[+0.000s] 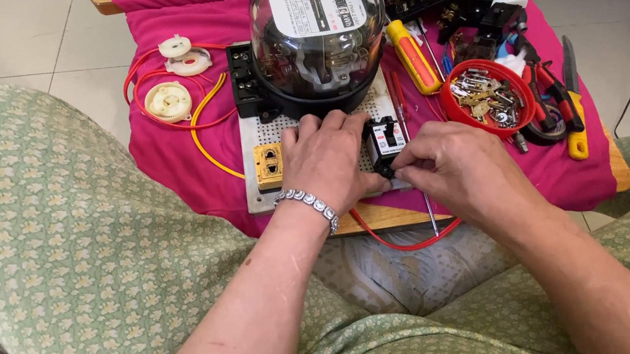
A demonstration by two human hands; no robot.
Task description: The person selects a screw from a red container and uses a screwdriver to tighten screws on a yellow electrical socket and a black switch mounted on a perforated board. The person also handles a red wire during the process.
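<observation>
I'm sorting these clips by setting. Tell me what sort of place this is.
Probably a home or makeshift electrical workbench, not a factory: a low table under a pink cloth on a tiled floor, with a glass-domed electricity meter on a perforated board, a red bowl of small metal parts, and a screwdriver.

Left hand (pixel 327 160) flat, right hand (pixel 451 166) apparently pinching.

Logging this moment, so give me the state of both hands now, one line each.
Left hand: flat, fingers spread, pressing on the perforated board beside the small black breaker.
Right hand: fingertips pinched on the breaker's lower edge.
</observation>
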